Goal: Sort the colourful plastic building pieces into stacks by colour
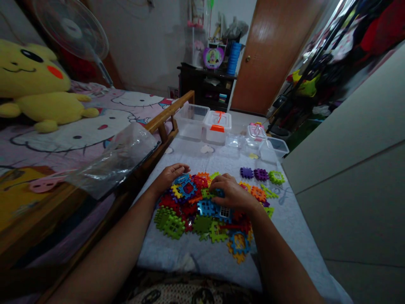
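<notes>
A heap of toothed plastic building pieces [202, 223] in green, blue, red, yellow and orange lies on a pale cloth. At the heap's left side rests my left hand [170, 177], its fingers stretched out close to a blue piece [187, 188]; it holds nothing that I can see. My right hand [233, 192] is over the middle of the heap, fingers bent down among green and blue pieces. What lies between those fingertips is hidden. A light blue piece [206, 207] and a white-barred window piece [225, 212] show just below the right hand.
Beyond the heap, two purple pieces and a green piece [276, 177] sit in a row. Clear plastic boxes [193, 124] and an orange-handled lidded box [218, 122] stand at the far end. A wooden bed rail [167, 114] borders the left; a pale cabinet [354, 169] borders the right.
</notes>
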Motion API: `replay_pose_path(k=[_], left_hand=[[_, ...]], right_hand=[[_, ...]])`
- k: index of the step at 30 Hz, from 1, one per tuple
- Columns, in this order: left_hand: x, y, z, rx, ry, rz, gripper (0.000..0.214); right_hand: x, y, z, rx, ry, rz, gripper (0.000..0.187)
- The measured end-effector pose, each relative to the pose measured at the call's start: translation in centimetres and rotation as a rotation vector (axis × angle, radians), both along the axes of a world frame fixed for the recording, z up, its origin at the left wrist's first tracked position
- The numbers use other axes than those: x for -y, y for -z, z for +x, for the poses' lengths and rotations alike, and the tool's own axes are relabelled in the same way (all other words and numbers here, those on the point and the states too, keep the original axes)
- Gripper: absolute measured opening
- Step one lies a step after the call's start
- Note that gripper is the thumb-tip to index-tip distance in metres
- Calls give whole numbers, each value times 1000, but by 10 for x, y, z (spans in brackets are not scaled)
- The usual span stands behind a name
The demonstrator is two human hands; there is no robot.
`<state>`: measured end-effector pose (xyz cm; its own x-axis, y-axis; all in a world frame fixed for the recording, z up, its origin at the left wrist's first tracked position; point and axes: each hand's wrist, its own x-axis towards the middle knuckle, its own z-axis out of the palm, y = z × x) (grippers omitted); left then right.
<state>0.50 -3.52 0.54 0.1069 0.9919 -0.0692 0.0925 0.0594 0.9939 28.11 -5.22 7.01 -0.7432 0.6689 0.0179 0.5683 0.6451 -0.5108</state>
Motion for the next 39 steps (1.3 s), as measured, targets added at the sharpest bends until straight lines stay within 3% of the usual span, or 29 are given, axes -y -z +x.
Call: replay_pose_path(k=[5, 10, 14, 20, 26, 30, 39], left_hand=[[-1, 4, -1, 7, 4, -23, 63], [-3, 5, -2, -17, 17, -3, 63], [-4, 8, -3, -17, 24, -10, 63], [-5, 9, -4, -4, 22, 2, 61], [-4, 8, -4, -7, 30, -8, 59], [-4, 9, -3, 2, 35, -13, 58], [-3, 6, -3, -5, 38, -17, 59]], right_hand=[[-5, 2, 8, -217, 41, -73, 14], [-18, 10, 27, -516, 380, -210, 25], [-29, 20, 40, -536, 545, -215, 28], [-33, 33, 42, -310, 563, -106, 21], [-31, 34, 40, -129, 531, 52, 17], [-30, 32, 45, -113, 482, 26, 17], [-24, 32, 49, -75, 421, -52, 49]])
